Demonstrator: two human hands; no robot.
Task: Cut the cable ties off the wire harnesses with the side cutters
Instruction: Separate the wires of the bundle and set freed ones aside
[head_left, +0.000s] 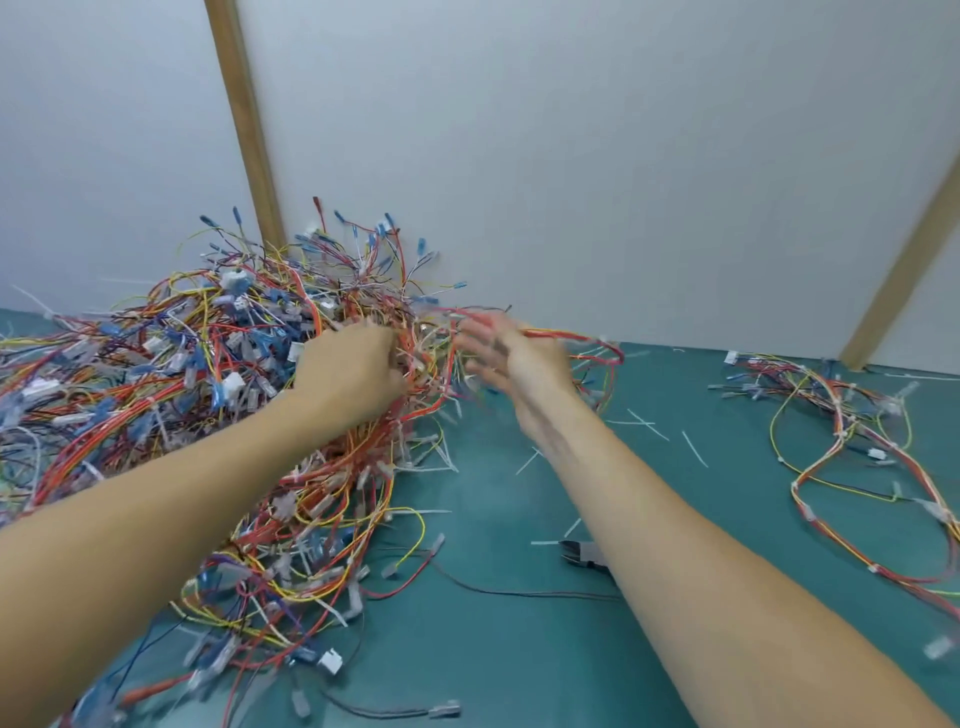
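A big tangled pile of wire harnesses (171, 395), red, yellow and blue with white connectors and cable ties, fills the left of the green table. My left hand (353, 371) is dug into the top of the pile, its fingers curled round a bunch of red and orange wires. Just to the right, my right hand (511, 361) is blurred by motion, its fingers spread at the pile's right edge beside a red wire loop. The side cutters (581, 554) lie on the table, their handles hidden under my right forearm.
A separate harness (852, 441) lies spread out at the right of the green mat (519, 649). Cut white cable tie pieces (693, 448) are scattered in the middle. A white wall with wooden posts (244, 124) stands behind the table.
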